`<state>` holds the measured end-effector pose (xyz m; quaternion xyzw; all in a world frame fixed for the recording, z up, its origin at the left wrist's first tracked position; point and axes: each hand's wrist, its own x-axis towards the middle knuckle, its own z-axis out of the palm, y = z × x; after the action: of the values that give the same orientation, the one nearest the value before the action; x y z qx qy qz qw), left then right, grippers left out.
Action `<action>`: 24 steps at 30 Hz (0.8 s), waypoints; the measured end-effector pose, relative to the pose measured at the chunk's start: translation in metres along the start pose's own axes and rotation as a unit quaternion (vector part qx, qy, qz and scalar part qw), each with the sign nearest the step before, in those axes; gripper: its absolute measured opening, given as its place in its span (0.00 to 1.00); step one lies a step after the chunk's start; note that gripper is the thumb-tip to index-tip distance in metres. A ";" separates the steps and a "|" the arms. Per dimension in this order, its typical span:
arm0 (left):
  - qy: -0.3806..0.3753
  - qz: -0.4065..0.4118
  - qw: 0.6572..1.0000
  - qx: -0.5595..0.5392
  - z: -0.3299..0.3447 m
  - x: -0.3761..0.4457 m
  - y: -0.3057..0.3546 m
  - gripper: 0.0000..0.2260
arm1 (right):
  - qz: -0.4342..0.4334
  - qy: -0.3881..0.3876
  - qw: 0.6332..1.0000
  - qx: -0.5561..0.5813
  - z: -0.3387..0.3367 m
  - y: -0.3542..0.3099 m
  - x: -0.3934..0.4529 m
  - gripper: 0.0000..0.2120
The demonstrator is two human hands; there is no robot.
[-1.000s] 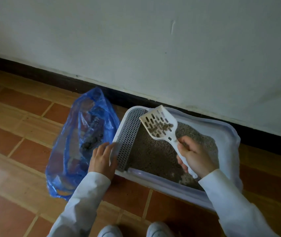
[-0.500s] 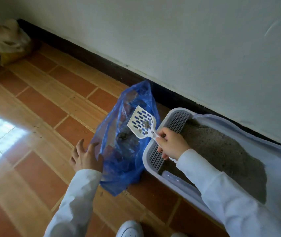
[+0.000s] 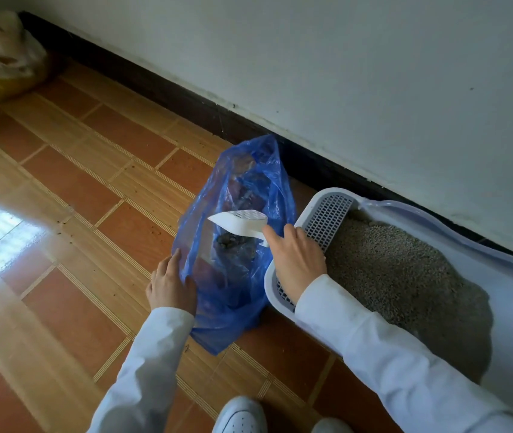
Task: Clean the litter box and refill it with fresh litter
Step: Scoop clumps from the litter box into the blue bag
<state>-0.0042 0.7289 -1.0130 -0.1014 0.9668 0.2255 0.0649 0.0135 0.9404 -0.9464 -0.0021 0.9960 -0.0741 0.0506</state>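
Right hand (image 3: 296,260) fingers curled round the handle of the white scoop (image 3: 239,223), tipped over the open blue bag (image 3: 236,245). Left hand (image 3: 171,285) fingers pinching the bag's near left edge. Dark clumps (image 3: 230,242) inside the bag. Litter box (image 3: 499,276) just right of the bag, on the floor by the wall, grey litter (image 3: 405,276) inside.
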 end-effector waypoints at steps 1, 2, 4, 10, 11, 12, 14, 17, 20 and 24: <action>0.001 0.001 1.000 -0.003 0.000 0.000 0.002 0.25 | 0.007 0.002 1.000 0.021 0.000 0.002 -0.002 0.19; 0.003 0.002 1.000 -0.006 0.000 -0.001 0.003 0.25 | 0.021 0.003 0.998 0.054 -0.003 0.003 -0.005 0.17; 0.007 0.007 1.000 -0.013 0.000 -0.002 0.005 0.25 | 0.070 0.000 0.986 0.150 -0.012 0.012 -0.016 0.10; 0.002 0.032 0.999 -0.010 0.001 -0.004 0.013 0.24 | 0.271 -0.038 0.833 0.481 -0.044 0.064 -0.082 0.06; 0.002 0.037 0.999 -0.009 0.002 -0.004 0.015 0.24 | 0.304 -0.027 0.812 0.498 -0.048 0.074 -0.094 0.06; 0.003 0.042 0.999 -0.009 0.002 -0.004 0.018 0.24 | 0.336 -0.014 0.794 0.506 -0.051 0.085 -0.106 0.06; 0.003 0.048 0.999 -0.008 0.003 -0.003 0.022 0.24 | 0.397 -0.003 0.764 0.509 -0.055 0.103 -0.122 0.06; 0.003 0.055 0.998 -0.012 0.006 -0.003 0.028 0.24 | 0.454 -0.019 0.726 0.516 -0.056 0.123 -0.132 0.08; 0.005 0.069 0.997 -0.015 0.009 -0.004 0.033 0.23 | 0.469 -0.042 0.723 0.506 -0.054 0.132 -0.128 0.12; 0.018 0.086 0.996 -0.023 0.011 -0.006 0.037 0.22 | 0.467 -0.065 0.737 0.485 -0.055 0.132 -0.113 0.16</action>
<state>-0.0056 0.7677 -1.0058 -0.0233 0.9675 0.2503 0.0255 0.1203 1.0807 -0.9010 0.4835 0.6955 -0.5135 0.1372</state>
